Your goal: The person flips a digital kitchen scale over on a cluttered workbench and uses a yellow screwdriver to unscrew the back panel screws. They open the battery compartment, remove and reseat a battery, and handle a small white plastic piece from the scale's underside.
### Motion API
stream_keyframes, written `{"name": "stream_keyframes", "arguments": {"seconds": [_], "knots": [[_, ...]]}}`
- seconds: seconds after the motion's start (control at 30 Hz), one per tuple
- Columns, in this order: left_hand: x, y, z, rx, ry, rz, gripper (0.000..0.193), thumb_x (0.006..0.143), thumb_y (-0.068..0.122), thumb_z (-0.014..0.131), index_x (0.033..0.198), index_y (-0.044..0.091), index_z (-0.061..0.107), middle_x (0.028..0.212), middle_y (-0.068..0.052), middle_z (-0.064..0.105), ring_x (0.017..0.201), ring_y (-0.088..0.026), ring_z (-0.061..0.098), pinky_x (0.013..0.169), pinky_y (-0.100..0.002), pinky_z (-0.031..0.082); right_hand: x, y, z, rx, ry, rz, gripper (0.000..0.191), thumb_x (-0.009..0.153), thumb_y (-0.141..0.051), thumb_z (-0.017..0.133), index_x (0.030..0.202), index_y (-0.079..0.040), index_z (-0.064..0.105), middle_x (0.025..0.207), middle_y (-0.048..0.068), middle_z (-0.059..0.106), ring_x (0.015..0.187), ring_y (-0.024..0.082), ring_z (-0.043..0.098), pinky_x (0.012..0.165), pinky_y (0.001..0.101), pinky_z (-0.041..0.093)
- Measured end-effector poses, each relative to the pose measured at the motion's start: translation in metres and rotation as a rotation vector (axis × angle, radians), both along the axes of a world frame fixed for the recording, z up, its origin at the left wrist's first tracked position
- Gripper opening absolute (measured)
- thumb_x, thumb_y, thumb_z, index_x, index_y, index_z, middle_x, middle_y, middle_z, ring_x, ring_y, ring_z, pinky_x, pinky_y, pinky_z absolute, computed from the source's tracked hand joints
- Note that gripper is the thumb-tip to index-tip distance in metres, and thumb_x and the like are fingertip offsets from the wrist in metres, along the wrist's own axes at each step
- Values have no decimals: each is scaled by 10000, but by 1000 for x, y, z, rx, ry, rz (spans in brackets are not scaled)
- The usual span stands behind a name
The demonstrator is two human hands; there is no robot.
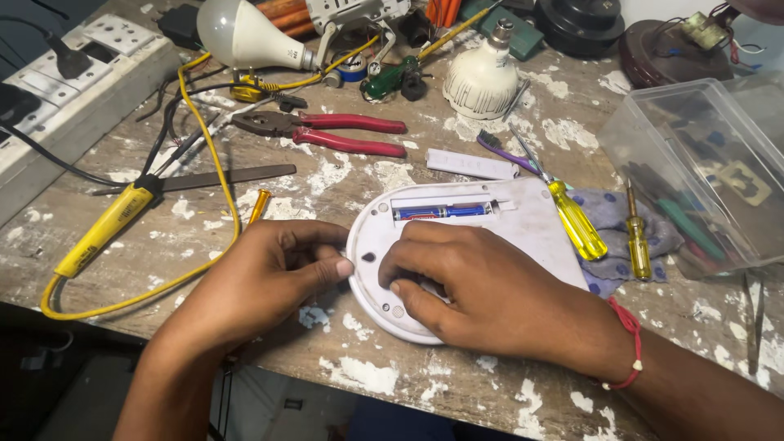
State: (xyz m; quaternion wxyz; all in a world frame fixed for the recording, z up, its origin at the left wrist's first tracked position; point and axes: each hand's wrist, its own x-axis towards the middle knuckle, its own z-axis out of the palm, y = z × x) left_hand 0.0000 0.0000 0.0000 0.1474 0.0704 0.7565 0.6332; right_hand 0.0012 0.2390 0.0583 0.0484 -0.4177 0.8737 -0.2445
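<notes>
A white flat device with rounded corners lies back-side up on the worn workbench. Its open battery slot holds blue batteries. My left hand grips the device's left rim, thumb pressed against the edge. My right hand rests flat on the device's back, fingers curled over its lower left part. A white battery cover lies just beyond the device.
Red-handled pliers, a yellow soldering iron with its yellow cable, two yellow screwdrivers, a purple cloth, light bulbs, a power strip and a clear plastic box surround the work.
</notes>
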Motion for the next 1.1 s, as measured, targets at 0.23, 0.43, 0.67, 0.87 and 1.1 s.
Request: {"name": "stream_keyframes", "arguments": {"seconds": [0.23, 0.43, 0.67, 0.87, 1.1], "knots": [[0, 7, -10, -39, 83, 151, 299, 935, 117, 682, 1207, 15, 752, 890, -71, 800, 712, -113, 612, 620, -291, 505, -4, 16, 5, -53, 32, 52, 202, 909, -182, 651, 1054, -50, 700, 981, 136, 679, 890, 339, 694, 752, 436, 537], [1, 9, 6, -62, 180, 175, 287, 898, 155, 692, 1144, 13, 737, 938, -72, 828, 817, -100, 720, 714, -269, 575, -6, 31, 20, -99, 148, 23, 184, 927, -173, 665, 1067, -61, 708, 991, 113, 700, 890, 295, 723, 758, 392, 562], [8, 15, 43, -305, 249, 270, 279, 877, 225, 700, 1089, 61, 776, 858, -76, 832, 738, -123, 742, 668, -294, 571, -19, 86, 74, 178, 156, -679, 317, 900, -262, 687, 1172, -101, 706, 975, 119, 754, 757, 317, 700, 671, 438, 557], [8, 26, 68, -480, 360, 304, 284, 885, 311, 705, 1053, 98, 788, 811, -99, 807, 637, -208, 747, 597, -342, 558, -9, 115, 88, 411, 77, -821, 346, 877, -300, 712, 1166, -116, 661, 895, 115, 778, 893, 342, 727, 788, 490, 540], [6, 31, 83, -525, 493, 347, 259, 876, 291, 698, 1009, 94, 799, 824, -117, 795, 639, -235, 741, 587, -353, 562, -9, 128, 87, 398, -7, -872, 462, 839, -387, 768, 1195, -114, 658, 923, 115, 762, 923, 328, 725, 808, 463, 548]]}}
